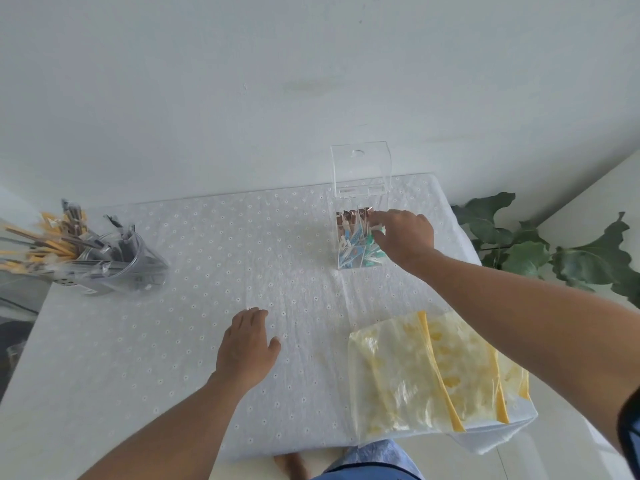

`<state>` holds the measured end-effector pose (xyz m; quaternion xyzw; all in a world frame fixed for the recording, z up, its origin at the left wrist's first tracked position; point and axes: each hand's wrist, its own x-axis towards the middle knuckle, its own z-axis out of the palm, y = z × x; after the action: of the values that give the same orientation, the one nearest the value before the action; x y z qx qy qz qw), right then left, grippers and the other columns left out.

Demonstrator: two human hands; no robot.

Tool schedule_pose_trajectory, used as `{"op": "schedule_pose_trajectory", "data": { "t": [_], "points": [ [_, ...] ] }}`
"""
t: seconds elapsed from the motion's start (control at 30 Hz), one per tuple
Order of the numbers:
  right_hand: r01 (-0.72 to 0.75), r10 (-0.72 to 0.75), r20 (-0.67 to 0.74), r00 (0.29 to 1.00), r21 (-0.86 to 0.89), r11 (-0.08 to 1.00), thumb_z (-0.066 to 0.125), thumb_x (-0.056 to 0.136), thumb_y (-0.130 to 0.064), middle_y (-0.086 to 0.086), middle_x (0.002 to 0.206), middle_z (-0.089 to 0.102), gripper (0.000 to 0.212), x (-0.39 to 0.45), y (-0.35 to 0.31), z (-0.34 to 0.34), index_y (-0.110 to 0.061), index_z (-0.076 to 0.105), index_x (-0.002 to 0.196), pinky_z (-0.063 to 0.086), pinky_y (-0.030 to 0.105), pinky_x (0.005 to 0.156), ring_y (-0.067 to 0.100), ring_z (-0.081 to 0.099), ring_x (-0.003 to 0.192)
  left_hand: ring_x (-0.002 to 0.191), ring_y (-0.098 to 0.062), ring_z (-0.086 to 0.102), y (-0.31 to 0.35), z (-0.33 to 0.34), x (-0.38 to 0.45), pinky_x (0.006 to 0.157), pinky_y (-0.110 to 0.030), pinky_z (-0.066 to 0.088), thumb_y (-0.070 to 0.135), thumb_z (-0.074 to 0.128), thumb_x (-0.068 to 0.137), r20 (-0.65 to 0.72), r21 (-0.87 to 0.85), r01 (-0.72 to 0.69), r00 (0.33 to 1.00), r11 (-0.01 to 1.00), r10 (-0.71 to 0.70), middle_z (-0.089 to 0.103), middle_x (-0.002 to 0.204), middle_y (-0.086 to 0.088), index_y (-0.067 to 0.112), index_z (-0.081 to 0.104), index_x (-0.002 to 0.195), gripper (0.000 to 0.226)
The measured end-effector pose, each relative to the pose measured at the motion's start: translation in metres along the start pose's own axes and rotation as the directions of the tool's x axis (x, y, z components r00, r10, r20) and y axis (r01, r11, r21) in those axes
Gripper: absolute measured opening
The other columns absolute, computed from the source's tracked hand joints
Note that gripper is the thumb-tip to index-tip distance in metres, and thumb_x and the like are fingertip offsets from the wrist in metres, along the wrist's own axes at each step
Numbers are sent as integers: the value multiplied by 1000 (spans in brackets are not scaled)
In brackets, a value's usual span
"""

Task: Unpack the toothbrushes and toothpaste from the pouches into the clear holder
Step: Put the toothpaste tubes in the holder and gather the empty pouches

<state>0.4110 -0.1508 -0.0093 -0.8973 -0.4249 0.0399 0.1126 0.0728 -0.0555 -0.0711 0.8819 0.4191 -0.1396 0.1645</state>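
Right now, from the head cam, you're looking down at a table (194, 341) covered w/ a white dotted cloth, pushed against a pale wall. Your right hand (403, 237) reaches forward to the top of the clear holder (349, 251), a tall see-through box near the far right of the table, its hinged lid (360, 168) standing open above it. Fingers curl down at the holder's opening; can't tell whether they grip anything, since the fingertips are hidden among the contents. Inside the holder stand toothbrushes (349, 218) w/ copper-coloured tops, plus blue and teal packets of toothpaste (356, 252) lower down. Your left hand (246, 348) rests flat on the cloth nearer you, fingers relaxed and straight, holding nothing. At the near right corner lie the pouches (415, 372), clear plastic w/ yellow zip strips, overlapping each other and partly under your right forearm. At far left a clear round jar (117, 268) holds yellow and dark wrapped sticks, leaning out leftward. Beyond the table's right edge, a plant (530, 251) w/ large green leaves.
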Motion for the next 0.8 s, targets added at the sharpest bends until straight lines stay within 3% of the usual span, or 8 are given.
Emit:
{"op": "schedule_pose_trajectory", "data": {
  "t": [0.2,0.3,0.4,0.57,0.7,0.8],
  "points": [
    [-98,98,-6,995,-6,995,58,98,-24,1,113,66,23,3,-4,1,-28,69,118,42,40,88,27,62,102,153,-23,25,-1,1,-2,123,-37,30,45,49,102,4,20,1,1000,1000,-1,35,162,-2,16,35,155,62],
    [-112,112,-23,993,-20,993,56,97,-17,1,102,63,15,3,-8,1,-24,62,109,42,40,83,28,61,91,153,-23,25,-2,1,-3,123,-37,30,45,49,102,4,25,8,1000,1000,-8,35,162,-2,17,34,155,61],
    [-60,60,64,996,-7,998,58,94,-11,-3,93,63,14,5,-9,3,-25,59,97,38,35,74,27,63,85,153,-23,24,-2,1,-3,122,-37,31,44,49,102,5,23,8,1000,1000,-8,35,161,-2,17,35,154,61],
    [49,-34,258,965,-51,997,64,99,-39,-2,116,70,25,18,-4,-12,-32,73,121,44,32,73,25,65,106,151,-22,26,-1,0,0,121,-36,33,42,50,101,0,29,-15,1000,999,15,37,159,-1,17,37,152,58],
    [148,-84,382,920,-143,979,46,101,-42,-1,114,71,31,17,0,-13,-27,72,108,47,34,71,27,66,99,150,-22,29,1,0,3,119,-36,34,42,51,101,-6,33,-25,1000,999,25,39,158,-1,18,39,152,58],
    [138,-86,366,927,-118,983,44,102,-45,-2,126,67,37,11,0,-15,-28,71,121,54,39,83,27,64,112,149,-23,30,1,-1,3,119,-37,35,42,50,101,-2,33,-33,999,999,33,40,157,-1,18,40,151,57]
  ]
}}
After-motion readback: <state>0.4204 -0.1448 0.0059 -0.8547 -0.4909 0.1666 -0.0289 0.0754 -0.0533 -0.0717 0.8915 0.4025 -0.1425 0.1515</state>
